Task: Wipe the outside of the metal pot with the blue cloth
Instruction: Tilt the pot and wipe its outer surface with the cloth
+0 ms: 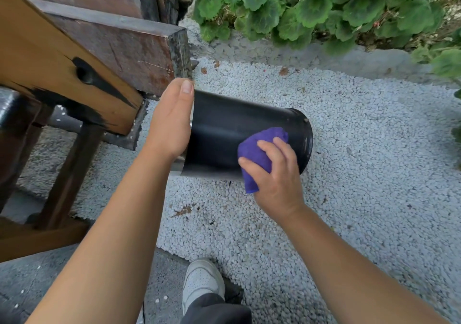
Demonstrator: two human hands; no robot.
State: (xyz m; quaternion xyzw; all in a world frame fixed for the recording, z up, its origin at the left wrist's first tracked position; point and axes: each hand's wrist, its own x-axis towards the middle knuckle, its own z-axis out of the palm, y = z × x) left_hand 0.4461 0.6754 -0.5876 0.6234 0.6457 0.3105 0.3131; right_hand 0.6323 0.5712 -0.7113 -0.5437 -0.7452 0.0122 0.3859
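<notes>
A tall black metal pot is held on its side in mid-air above white gravel, its rim pointing right. My left hand lies flat against the pot's left end, fingers straight and pointing up, bracing it. A bunched blue-purple cloth is pressed on the pot's outer wall near the rim. My right hand is closed on the cloth, fingers spread over it. The pot's inside and underside are hidden.
A wooden bench or table with dark legs stands at the left, close to my left hand. Stone steps rise behind it. Green leafy plants fill the top right. My white shoe stands on grey paving below.
</notes>
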